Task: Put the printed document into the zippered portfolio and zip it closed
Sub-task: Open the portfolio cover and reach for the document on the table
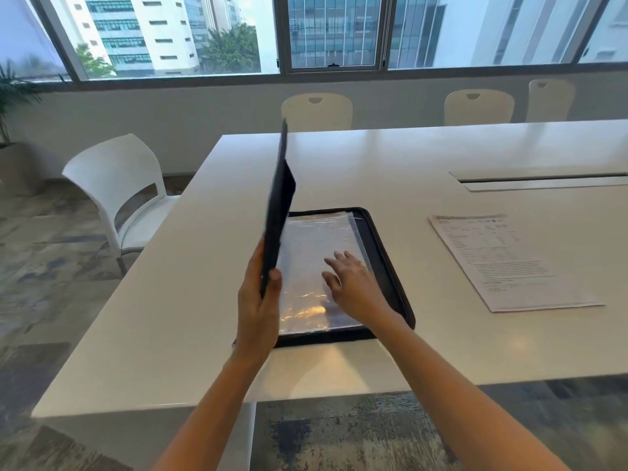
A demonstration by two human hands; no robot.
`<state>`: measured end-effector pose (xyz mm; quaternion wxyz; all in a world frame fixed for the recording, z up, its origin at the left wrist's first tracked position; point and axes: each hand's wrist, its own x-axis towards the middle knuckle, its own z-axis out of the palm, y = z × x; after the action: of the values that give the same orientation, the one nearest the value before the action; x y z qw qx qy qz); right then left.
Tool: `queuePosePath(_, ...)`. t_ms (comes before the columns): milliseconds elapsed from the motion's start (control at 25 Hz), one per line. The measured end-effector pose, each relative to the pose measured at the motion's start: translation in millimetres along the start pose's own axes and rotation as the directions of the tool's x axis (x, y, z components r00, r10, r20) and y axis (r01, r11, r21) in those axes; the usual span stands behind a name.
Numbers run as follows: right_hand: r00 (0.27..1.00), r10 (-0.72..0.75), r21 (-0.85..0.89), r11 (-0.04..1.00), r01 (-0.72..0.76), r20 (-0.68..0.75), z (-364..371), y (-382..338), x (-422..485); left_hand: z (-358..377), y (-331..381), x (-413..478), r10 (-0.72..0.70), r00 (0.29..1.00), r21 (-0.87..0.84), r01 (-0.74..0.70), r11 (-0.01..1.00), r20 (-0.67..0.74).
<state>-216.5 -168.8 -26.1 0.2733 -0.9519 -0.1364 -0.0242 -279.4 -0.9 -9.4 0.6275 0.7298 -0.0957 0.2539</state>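
A black zippered portfolio [387, 253] lies open on the white table [190, 266]. Its cover [279, 205] stands nearly upright, and my left hand [258, 300] grips the cover's near edge. Clear plastic sleeves [312, 243] fill the lower half of the portfolio. My right hand [353, 283] rests flat on these sleeves with its fingers spread and nothing in it. The printed document [509, 263], a white sheet with text and a table, lies flat on the table to the right of the portfolio, apart from both hands.
A white chair [115, 192] stands at the table's left side, and several cream chairs [317, 112] line the far side under the windows. A cable slot [543, 180] is set into the tabletop at the right. A plant [10, 96] stands far left.
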Motion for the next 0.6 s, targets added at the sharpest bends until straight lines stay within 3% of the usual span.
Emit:
queuePosePath(120,0.997,0.042,-0.242,0.970,-0.027,0.057,16,26,-1,-15,10,-2,-0.096,0.982,-0.072,0.086,0.994,-0.160)
queuePosePath(240,0.995,0.073,-0.227,0.972,-0.057,0.066,20,38,-7,-23,12,-2,-0.187,0.929,-0.106,0.161,0.981,-0.319)
queuePosePath(400,0.995,0.092,-0.248,0.965,-0.080,0.035,21,37,-8,-44,-7,-3,-0.186,0.807,-0.090,0.164,0.982,-0.561)
queuePosePath(600,0.990,0.135,-0.243,0.962,-0.123,0.035,21,36,-9,-72,-36,-7,-0.172,0.611,0.028,0.303,0.953,-0.773)
